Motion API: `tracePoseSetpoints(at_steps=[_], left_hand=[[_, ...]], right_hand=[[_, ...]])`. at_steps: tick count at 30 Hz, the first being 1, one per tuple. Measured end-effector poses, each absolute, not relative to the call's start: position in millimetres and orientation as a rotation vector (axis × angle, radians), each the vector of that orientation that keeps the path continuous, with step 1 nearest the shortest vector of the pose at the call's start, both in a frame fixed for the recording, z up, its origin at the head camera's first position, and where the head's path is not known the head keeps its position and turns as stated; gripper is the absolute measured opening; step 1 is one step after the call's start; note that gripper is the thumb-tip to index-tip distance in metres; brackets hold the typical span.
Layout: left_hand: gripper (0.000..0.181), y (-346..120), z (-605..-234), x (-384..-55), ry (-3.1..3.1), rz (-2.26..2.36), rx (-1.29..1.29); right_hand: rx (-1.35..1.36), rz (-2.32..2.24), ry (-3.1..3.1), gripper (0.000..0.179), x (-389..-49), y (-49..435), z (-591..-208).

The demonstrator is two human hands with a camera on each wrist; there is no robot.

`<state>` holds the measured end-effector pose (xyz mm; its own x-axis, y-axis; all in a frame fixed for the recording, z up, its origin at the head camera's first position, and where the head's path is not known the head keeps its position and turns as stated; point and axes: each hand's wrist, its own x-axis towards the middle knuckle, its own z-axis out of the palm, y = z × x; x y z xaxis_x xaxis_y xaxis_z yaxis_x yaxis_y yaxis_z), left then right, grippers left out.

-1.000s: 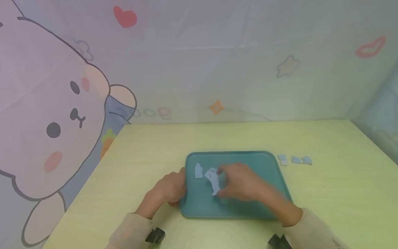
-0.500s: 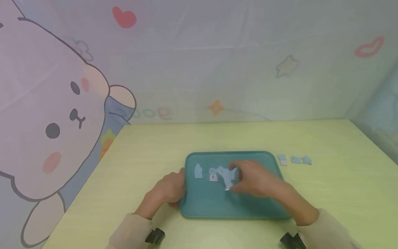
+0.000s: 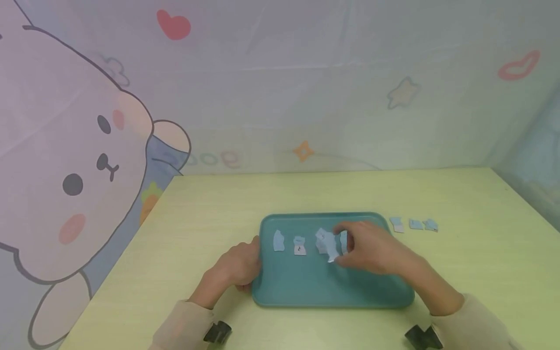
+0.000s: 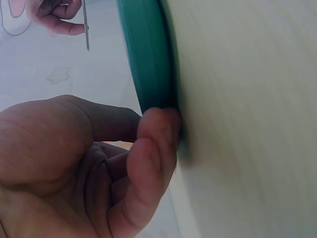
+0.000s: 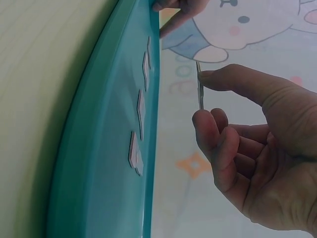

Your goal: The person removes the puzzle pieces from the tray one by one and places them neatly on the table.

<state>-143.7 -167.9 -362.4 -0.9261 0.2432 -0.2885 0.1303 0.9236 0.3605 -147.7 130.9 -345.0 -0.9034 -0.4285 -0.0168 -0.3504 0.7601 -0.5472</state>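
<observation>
I pinch a thin, light blue piece [image 3: 329, 244] with wiggly edges in my right grip [image 3: 372, 248]. I hold it nearly flat above the tray [image 3: 306, 287]. The tray is blue-green with round corners; it sits on the table [image 3: 218, 204], and my left grip [image 3: 243, 265] has its left side. Four bits [image 3: 278, 241] lie in a row inside it. Three more bits [image 3: 415, 224] lie on the table to its right.

The right hand [image 3: 368, 247] partly hides a pale-blue flat piece [image 3: 343, 240] at one o'clock in the teal rectangular tray [image 3: 334, 296]. At ten o'clock, a blue-and-white flat piece [image 3: 299, 252] bears a dark mark [image 3: 299, 248] too small to read.
</observation>
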Motion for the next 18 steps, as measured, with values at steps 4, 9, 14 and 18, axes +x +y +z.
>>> tracePoseSetpoints(at_steps=[4,9,14,18], left_hand=[[0.052,-167.8,-362.7,-143.7,2.75,0.493,0.279],[0.05,-168.5,-364.1,-144.5,2.746,0.506,0.277],[0.051,-168.7,-366.1,-145.2,2.741,0.514,0.279],[0.052,-168.7,-366.4,-145.3,2.747,0.518,0.287]], right_hand=[[-0.662,-0.837,2.827,0.051,-149.1,138.2,-345.2],[-0.662,-0.835,2.823,0.05,-149.7,146.4,-343.6],[-0.628,-0.828,2.816,0.055,-149.6,153.1,-340.6],[-0.604,-0.832,2.815,0.059,-149.5,158.0,-339.0]])
